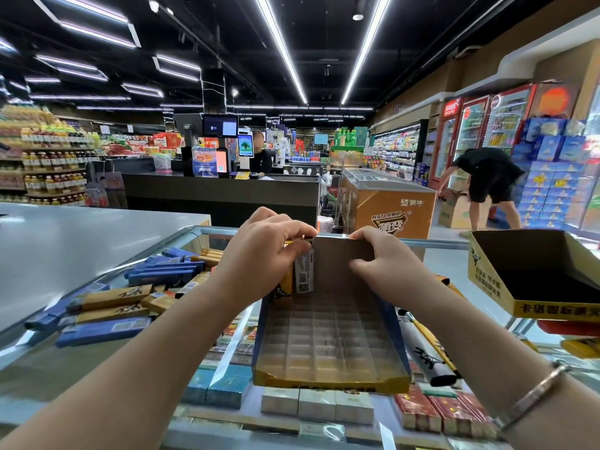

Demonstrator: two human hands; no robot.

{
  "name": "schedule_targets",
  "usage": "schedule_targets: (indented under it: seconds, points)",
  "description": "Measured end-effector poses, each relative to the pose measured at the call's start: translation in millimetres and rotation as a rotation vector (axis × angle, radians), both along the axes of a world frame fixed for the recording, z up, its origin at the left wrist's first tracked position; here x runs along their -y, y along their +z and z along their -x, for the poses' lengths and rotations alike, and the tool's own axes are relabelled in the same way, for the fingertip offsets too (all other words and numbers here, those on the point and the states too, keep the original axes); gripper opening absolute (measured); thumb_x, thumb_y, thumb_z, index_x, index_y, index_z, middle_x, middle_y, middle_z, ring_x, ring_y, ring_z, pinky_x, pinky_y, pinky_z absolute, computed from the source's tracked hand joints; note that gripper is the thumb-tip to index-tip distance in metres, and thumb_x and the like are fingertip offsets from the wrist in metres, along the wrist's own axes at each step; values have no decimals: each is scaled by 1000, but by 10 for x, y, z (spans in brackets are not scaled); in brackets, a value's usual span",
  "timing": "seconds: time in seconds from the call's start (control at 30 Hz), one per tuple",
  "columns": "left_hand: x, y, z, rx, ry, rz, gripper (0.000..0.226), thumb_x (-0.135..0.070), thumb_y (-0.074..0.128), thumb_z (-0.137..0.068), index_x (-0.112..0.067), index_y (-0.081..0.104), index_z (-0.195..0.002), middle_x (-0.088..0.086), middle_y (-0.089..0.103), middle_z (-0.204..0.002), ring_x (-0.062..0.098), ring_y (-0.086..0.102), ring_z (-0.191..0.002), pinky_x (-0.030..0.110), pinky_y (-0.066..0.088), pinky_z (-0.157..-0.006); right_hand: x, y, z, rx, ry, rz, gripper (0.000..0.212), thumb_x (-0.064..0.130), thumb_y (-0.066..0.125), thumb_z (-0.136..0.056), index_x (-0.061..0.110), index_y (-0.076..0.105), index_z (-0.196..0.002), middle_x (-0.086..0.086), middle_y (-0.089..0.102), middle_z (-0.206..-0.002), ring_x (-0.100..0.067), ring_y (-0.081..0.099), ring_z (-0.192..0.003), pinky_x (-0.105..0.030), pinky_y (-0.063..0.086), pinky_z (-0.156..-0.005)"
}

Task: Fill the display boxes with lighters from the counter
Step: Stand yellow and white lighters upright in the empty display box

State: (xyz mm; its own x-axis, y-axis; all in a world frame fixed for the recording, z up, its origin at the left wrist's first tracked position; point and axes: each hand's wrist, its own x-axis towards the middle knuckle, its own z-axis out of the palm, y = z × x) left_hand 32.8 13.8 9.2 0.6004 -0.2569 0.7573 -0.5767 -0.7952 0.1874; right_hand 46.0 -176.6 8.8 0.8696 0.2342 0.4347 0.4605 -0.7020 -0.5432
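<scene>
— On the glass counter (81,362), far left, what is waiting?

— Loose lighters (107,329), blue and gold, lying flat in a scattered heap, well apart from the box. Quite a number of them, so most of the filling looks undone.

— And the person's left hand (263,254)?

— Its fingers are curled around a small bunch of upright lighters (303,274), pinching them near their tops at the back left corner of the display box (331,345). Whether they are fully seated in their slots cannot be told; the hand hides part of them.

— How full is that box?

— Hardly at all. Its clear grid of compartments shows empty row after row toward the front; only that back left corner holds anything.

— The right hand (383,258)?

— It grips the box's raised cardboard back panel, thumb in front and fingers over the top edge, apparently steadying it.

— Further right?

— A second display box (532,274), yellow outside, stands open on the counter with a dark interior; no lighters show in it. By this judgement the task is at its very start.
</scene>
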Motion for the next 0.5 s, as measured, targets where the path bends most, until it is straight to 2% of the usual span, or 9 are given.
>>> schedule_targets:
  seconds: [0.1,0.27,0.33,0.43,0.5]
  points:
    - [30,-6,14,-31,-29,-15,28,-23,58,-89,-26,63,-116,-20,48,-79,8,40,-88,15,32,-71,-12,4,6,-10,7,-4,29,13,55,-88,17,50,-117,-6,54,-111,-18,51,-101,-33,50,-86]
    - [29,17,43,23,-40,-99,17,-28,60,-87,-25,65,-103,-18,51,-76,8,45,-84,27,31,-74,-24,16,27,-19,7,-6,30,14,55,-88,16,50,-118,-7,55,-111,-19,51,-102,-38,50,-88]
    - [27,27,67,4,-58,-6,9,-31,59,-85,-28,63,-93,-19,52,-70,6,47,-77,25,34,-70,-25,19,31,-24,7,-8,30,13,55,-88,15,51,-117,-7,56,-111,-19,51,-102,-39,50,-89]
    - [0,44,82,-74,-106,204,3,-31,56,-81,-31,59,-82,-8,55,-64,8,51,-68,27,44,-62,-30,23,35,-34,8,-13,30,13,55,-88,15,51,-117,-7,56,-112,-20,52,-102,-41,49,-90]
    - [-15,45,75,-157,-136,224,7,-28,60,-81,-33,63,-79,-6,54,-61,11,51,-69,31,47,-65,-30,23,34,-35,3,-12,31,12,55,-87,15,52,-118,-8,56,-112,-22,52,-103,-42,48,-90]
